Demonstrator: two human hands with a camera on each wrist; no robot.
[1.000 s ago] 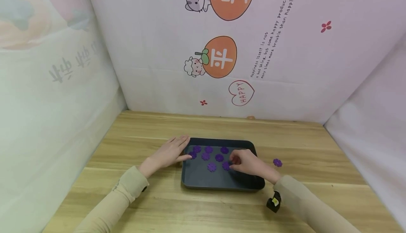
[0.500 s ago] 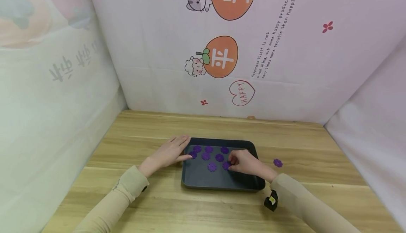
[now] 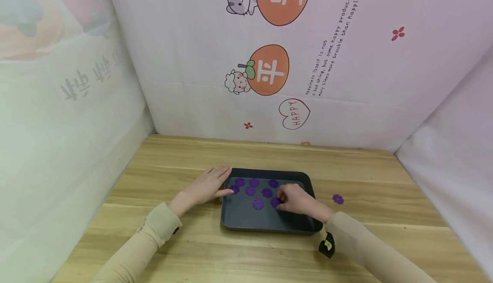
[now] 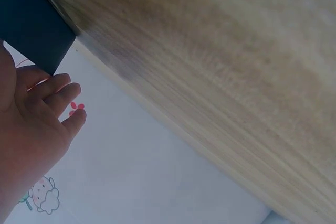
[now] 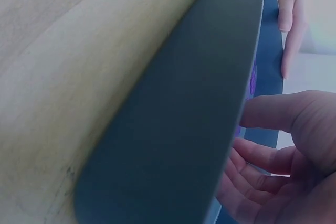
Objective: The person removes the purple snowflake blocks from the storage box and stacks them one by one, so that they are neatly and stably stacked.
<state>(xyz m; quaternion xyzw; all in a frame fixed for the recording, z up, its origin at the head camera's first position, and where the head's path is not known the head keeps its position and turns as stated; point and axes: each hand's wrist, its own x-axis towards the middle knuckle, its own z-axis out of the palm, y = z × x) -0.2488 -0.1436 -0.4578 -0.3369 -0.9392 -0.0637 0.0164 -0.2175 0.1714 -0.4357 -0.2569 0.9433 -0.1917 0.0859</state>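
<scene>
A dark rectangular tray (image 3: 246, 221) on the wooden table holds several purple flower-shaped discs (image 3: 258, 204), mostly in its far-left half. At the tray's left wall rests my left hand (image 3: 206, 186), fingers extended toward the far corner and thumb reaching over the rim beside a disc (image 3: 234, 189). My right hand (image 3: 298, 199) is inside the tray, its thumb and index finger pinching one flower-shaped disc (image 3: 274, 202). In the right wrist view the tray wall (image 5: 173, 93) hides those fingertips. The left wrist view shows left-hand fingers (image 4: 55, 90) at the tray corner (image 4: 58, 51).
One more purple disc (image 3: 338, 199) lies on the table (image 3: 377, 214) to the right of the tray. A printed white cloth (image 3: 192, 60) stands behind the table, with white cloth along both sides. A black wrist device (image 3: 327, 245) hangs at the right cuff.
The right hand has shifted very slightly left at the same disc, and the right forearm and cuff have moved a little left. The left hand and discs stay in place.
</scene>
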